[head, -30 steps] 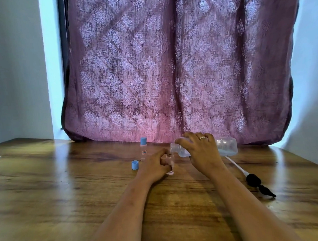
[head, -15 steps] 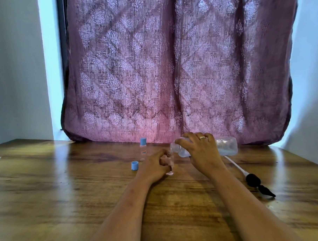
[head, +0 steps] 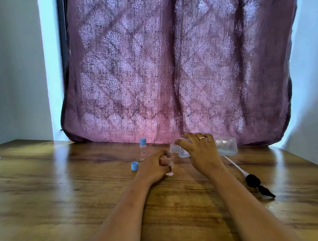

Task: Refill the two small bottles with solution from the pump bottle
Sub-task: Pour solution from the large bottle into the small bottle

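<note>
1. Nothing has moved since the earlier frames; both hands are kept in place.
2. The big clear plastic bottle (head: pixel 226 146) is held tipped sideways by the right hand (head: pixel 201 151).
3. A small clear bottle (head: pixel 170 161), mostly hidden, is gripped by the left hand (head: pixel 153 168) on the wooden table (head: pixel 66 188).
4. A second small bottle with a blue cap (head: pixel 143 150) is stood upright behind; its red label cannot be read.
5. A loose blue cap (head: pixel 134 166) is set beside the left hand.
6. The black pump with its white tube (head: pixel 252 180) is laid to the right.

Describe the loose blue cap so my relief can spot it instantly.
Start at the maroon curtain behind the wooden table. Below it stands a capped small bottle. The loose blue cap sits alone on the wood beside the left hand, attached to no bottle.
</note>
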`<state>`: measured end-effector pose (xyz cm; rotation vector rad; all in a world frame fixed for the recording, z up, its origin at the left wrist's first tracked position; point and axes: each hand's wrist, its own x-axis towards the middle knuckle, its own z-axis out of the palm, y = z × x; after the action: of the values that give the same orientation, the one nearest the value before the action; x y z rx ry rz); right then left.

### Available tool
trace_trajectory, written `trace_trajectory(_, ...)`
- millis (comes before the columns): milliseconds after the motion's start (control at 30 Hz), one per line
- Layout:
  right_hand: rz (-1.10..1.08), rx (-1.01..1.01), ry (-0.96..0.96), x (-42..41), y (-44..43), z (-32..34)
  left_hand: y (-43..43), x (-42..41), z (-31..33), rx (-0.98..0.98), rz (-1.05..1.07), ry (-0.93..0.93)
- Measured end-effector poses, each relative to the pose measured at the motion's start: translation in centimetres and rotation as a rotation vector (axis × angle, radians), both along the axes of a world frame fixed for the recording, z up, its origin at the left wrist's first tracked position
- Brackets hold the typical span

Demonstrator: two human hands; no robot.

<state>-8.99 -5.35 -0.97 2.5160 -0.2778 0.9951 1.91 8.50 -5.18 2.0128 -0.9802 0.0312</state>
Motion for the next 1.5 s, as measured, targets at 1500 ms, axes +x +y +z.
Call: trace_trajectory(1500, -0.011, 0.013, 0.023, 0.15, -0.18, 0.06, -0.03, 0.19, -0.12, -0.004, -0.022, 0.022)
